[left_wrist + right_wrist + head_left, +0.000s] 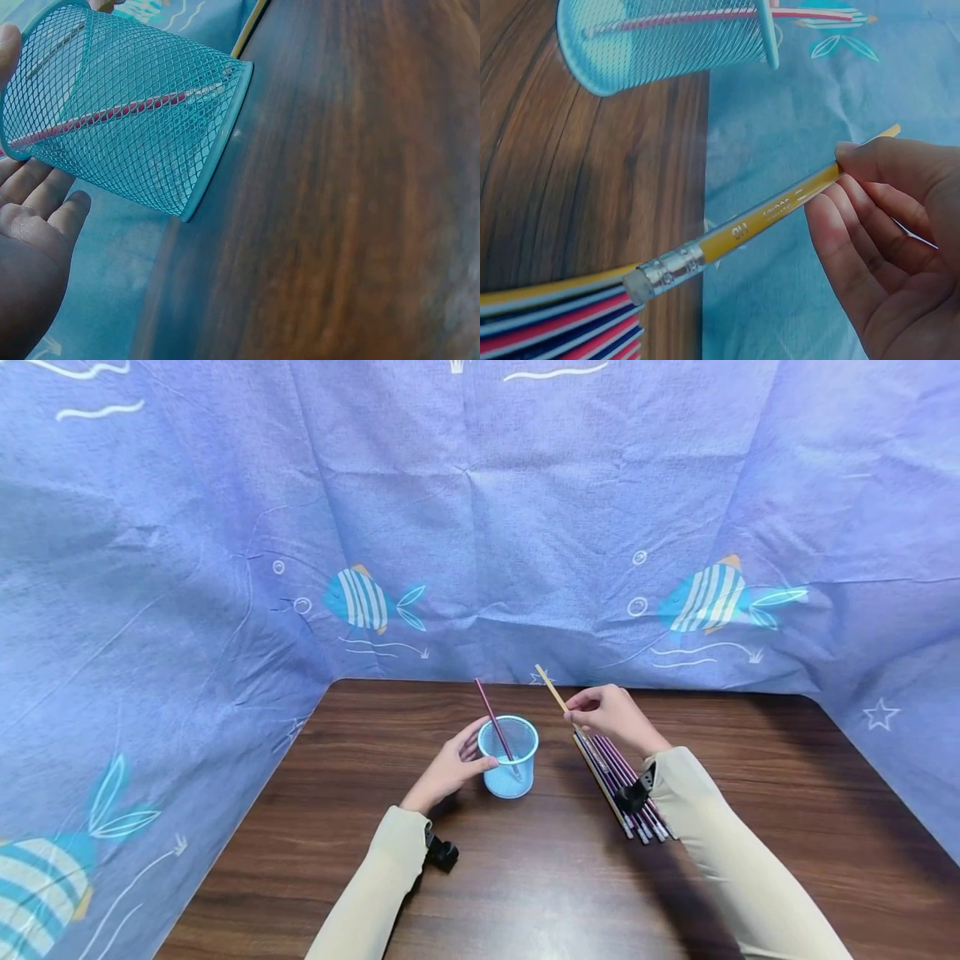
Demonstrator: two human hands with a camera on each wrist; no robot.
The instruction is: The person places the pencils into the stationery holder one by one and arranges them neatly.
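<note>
We see one container, a light-blue mesh cup (530, 770), standing upright on the dark wood-grain surface (480, 893). Inside it is a single dark-red pencil (490, 708), its silver eraser end down at the base and its shaft leaning on the rim, with the upper part well clear of the mouth. The left grip (453, 766) is curled loosely round the cup near its rim, thumb on one side and fingers on the other.

The right grip (615, 717) pinches a yellow pencil (551, 687) between thumb and fingers, holding it tilted above the surface, to the right of the cup. From the right wrist we see its eraser end angled down toward a row of pencils (613, 772). That row lies side by side, silver ends toward us, with another yellow one along its left edge and dark and reddish ones beside it.

A strip of surface separates cup and row, and more stretches out on our side of the cup, between the sleeves (742, 852). Beyond the row it runs to the right edge. At the far edge we find the fish-printed cloth (525, 527).
</note>
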